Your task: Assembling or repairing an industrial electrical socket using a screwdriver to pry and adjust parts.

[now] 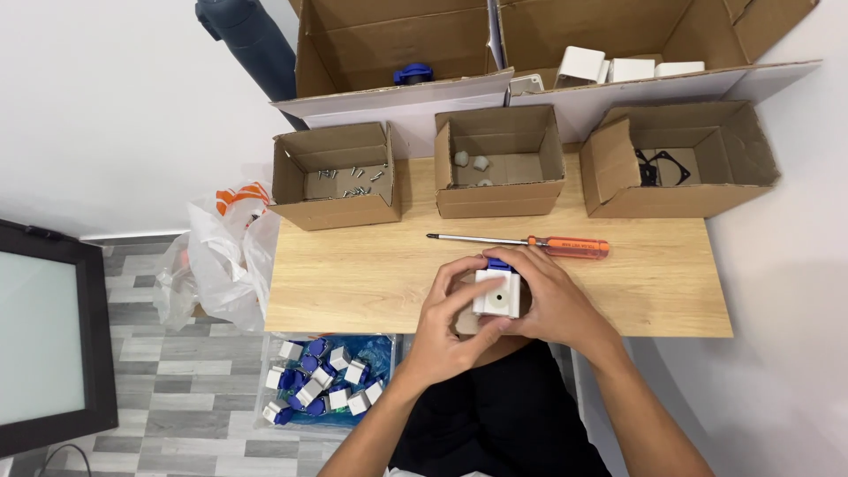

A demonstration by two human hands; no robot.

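Hands clamp the white box, fingers wrapped round it; best kept square and steady above the table; screwdriver lies near.

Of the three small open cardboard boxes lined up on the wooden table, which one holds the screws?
The left small box: loose metal screws lie on its floor. The middle small box holds a few small whitish pieces, and the right small box holds flat black gasket-like parts.

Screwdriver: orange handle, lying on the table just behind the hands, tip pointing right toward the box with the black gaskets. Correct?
Not quite. The head view shows the screwdriver with its tip pointing left, toward the box of screws; the orange handle is the end on the right. The rest holds: it lies on the table just behind both hands.
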